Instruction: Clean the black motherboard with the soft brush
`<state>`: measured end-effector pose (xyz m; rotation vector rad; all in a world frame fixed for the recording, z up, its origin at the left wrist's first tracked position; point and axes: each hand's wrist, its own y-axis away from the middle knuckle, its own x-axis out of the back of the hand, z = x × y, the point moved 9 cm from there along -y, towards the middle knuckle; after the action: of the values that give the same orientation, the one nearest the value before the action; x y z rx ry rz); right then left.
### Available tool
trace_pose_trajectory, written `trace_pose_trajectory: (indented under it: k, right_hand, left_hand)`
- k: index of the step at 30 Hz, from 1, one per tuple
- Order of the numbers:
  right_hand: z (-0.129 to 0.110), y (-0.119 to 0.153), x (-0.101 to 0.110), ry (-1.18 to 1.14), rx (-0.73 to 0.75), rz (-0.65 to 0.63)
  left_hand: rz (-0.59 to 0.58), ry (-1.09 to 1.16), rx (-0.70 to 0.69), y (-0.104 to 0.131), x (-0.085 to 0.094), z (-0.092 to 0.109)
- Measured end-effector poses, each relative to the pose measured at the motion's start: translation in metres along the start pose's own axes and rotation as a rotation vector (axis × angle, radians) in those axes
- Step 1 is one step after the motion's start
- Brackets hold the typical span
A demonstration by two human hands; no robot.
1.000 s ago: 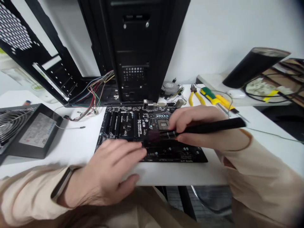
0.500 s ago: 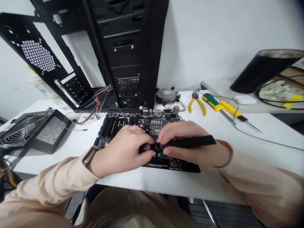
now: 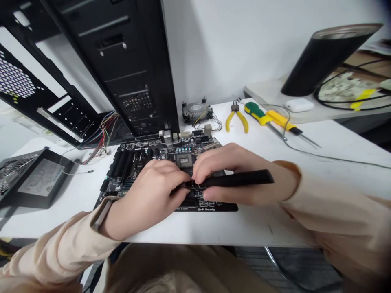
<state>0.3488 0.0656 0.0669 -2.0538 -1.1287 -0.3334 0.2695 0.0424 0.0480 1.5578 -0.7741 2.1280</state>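
Note:
My right hand point(image 3: 227, 173) is closed round the handle of a slim black brush point(image 3: 241, 179), with thumb and fingertips near its head. The handle widens towards the right and lies nearly level. My left hand point(image 3: 155, 189) pinches the brush's other end between thumb and forefinger, and these fingers hide the tip. Both hands are over a black motherboard point(image 3: 210, 204) lying flat on the white table. Its bare CPU socket point(image 3: 184, 160) shows just behind my fingertips; my hands cover the board's middle.
A black computer case point(image 3: 134, 69) stands behind the board, with loose coloured wires point(image 3: 105, 132) at its foot. A power supply point(image 3: 41, 179) lies left. Behind are a CPU fan point(image 3: 195, 112), pliers point(image 3: 236, 118), a green-yellow screwdriver point(image 3: 258, 114) and a black cylinder point(image 3: 324, 61).
The view has swung to the right, so the scene appears shifted left. Both hands keep their hold on the brush over the board, and the left fingers still close round its end.

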Motion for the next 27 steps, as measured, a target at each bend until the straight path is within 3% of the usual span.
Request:
trace_pose_trajectory:
  k: [5,12,18,27]
  right_hand:
    - [0.001,0.004,0.0,-0.018,-0.046,-0.057]
    - [0.004,0.002,-0.007,-0.018,-0.086,-0.117]
    - [0.003,0.005,-0.006,-0.059,-0.054,-0.044]
    - [0.0,0.004,-0.012,-0.023,-0.102,-0.068]
  left_hand:
    - [0.108,0.046,-0.032,0.007,0.01,0.005]
    - [0.028,0.151,-0.054,0.01,-0.004,0.005]
    - [0.048,0.176,-0.055,0.011,-0.001,0.007]
    - [0.028,0.141,-0.029,0.011,0.001,0.004]
